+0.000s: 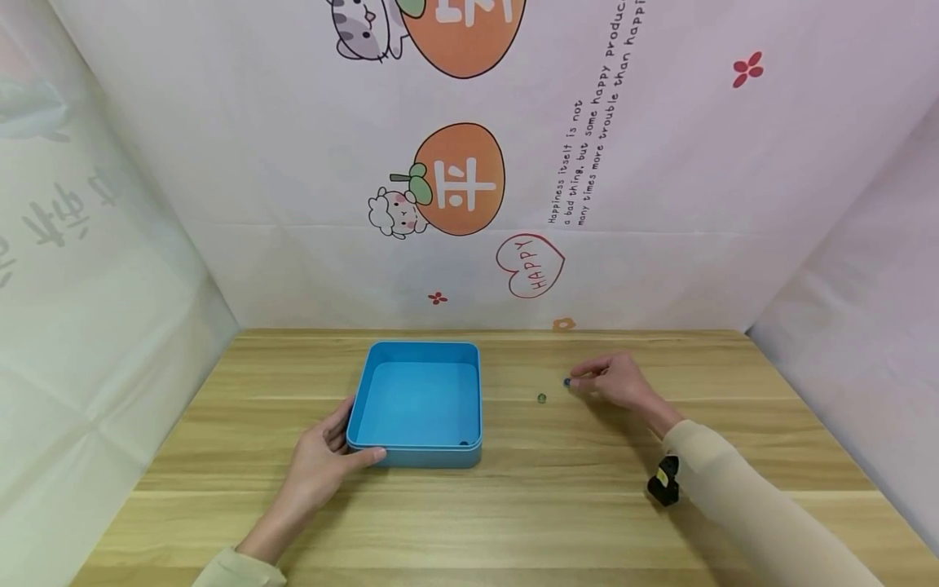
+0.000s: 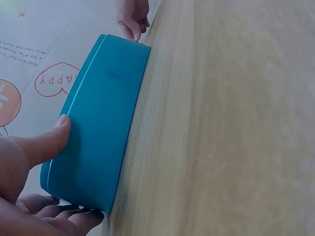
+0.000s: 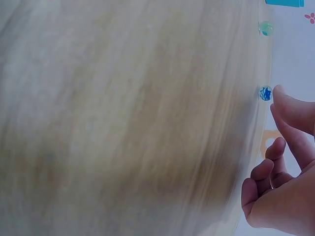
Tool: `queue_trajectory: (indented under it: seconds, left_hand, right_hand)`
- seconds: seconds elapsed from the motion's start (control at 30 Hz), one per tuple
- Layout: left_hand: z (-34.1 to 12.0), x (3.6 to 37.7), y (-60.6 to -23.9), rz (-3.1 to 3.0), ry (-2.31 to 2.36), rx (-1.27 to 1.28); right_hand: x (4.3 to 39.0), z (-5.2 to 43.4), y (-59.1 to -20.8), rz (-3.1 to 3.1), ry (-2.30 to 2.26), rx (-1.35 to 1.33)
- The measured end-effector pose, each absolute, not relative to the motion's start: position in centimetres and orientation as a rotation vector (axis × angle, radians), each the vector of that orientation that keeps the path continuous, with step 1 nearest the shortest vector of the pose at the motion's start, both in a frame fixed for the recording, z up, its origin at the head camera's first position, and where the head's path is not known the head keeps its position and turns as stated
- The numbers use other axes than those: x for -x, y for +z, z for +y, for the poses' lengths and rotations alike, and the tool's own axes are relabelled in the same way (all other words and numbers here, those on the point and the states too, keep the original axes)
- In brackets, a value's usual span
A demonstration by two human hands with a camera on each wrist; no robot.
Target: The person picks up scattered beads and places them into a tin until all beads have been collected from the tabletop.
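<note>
Right hand (image 1: 619, 381) fingertips at blue marble (image 1: 567, 381), right of box (image 1: 415, 444), not gripping; judged hard, slippery, rolls; pinch across middle. Left hand (image 1: 323, 456) grips box corner.

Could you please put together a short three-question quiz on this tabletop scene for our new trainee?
1. True or false: the left hand grips the near left corner of the blue box.
2. Which marble is nearer the right hand: A) the blue marble, B) the green marble?
3. Fill in: both marbles lie on the wooden ____.

Key:
1. True.
2. A; the fingertips are right beside it.
3. table.
</note>
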State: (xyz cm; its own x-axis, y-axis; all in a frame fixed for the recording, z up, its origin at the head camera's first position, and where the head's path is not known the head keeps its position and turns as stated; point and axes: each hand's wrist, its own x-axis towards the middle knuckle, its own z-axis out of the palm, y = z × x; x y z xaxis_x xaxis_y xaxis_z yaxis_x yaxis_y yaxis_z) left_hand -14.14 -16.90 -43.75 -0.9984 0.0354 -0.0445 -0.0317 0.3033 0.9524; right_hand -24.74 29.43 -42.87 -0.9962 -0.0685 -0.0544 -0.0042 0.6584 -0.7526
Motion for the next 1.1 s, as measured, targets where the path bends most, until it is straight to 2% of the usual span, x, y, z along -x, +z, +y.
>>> queue_trajectory:
  seconds: [1.1]
  left_hand:
    - [-16.92, 14.21, -43.82, 2.487, 1.835, -0.012]
  right_hand:
    - [24.8, 28.82, -42.93, 2.81, -1.163, 0.063]
